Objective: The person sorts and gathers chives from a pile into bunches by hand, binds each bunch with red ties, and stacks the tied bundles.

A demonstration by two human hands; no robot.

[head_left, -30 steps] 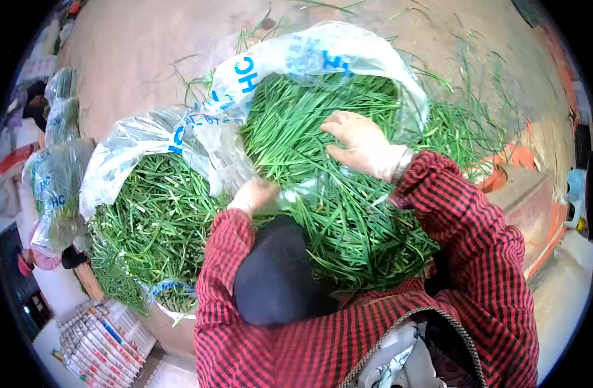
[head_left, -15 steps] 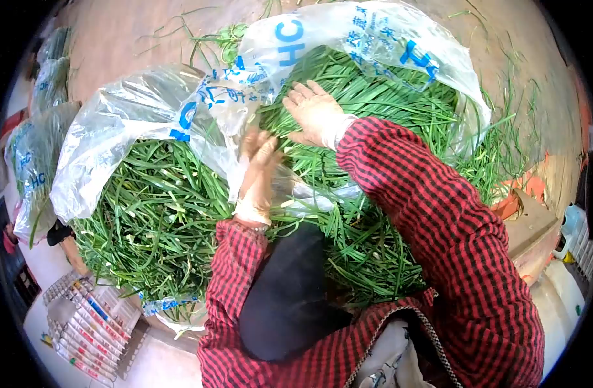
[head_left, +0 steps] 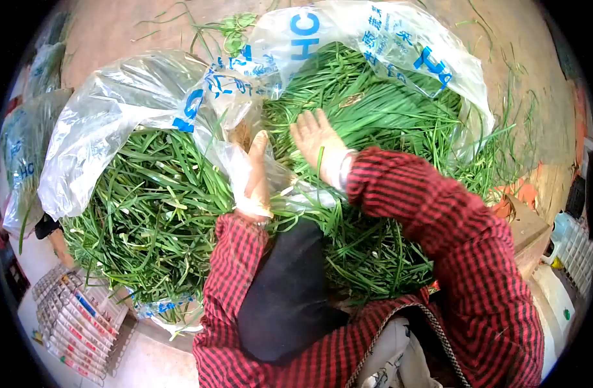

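Long flat green leaves that look like garlic chives (head_left: 374, 123) fill a clear plastic bag (head_left: 341, 26) with blue print. My right hand (head_left: 317, 142) rests on their near left part, fingers stretched out and holding nothing. To its left, my left hand (head_left: 256, 178) stands nearly edge-on with fingers extended, against the plastic between two heaps. A second clear bag (head_left: 109, 110) lies open over the left heap of loose chives (head_left: 154, 213). Thin pale gloves seem to cover both hands. More loose chives (head_left: 374, 255) lie under my right forearm.
Several filled plastic bags (head_left: 28, 155) stand along the left edge. A white slatted rack (head_left: 83, 323) is at lower left. Stray leaves and a small green bunch (head_left: 235, 32) lie on the brown surface (head_left: 122, 32). A cardboard box (head_left: 529, 223) stands at right. My dark-clad knee (head_left: 283, 297) is between the heaps.
My left hand has turned from lying with fingers spread to standing edge-on. My right hand has shifted slightly down and right over the chives. The view has shifted slightly.
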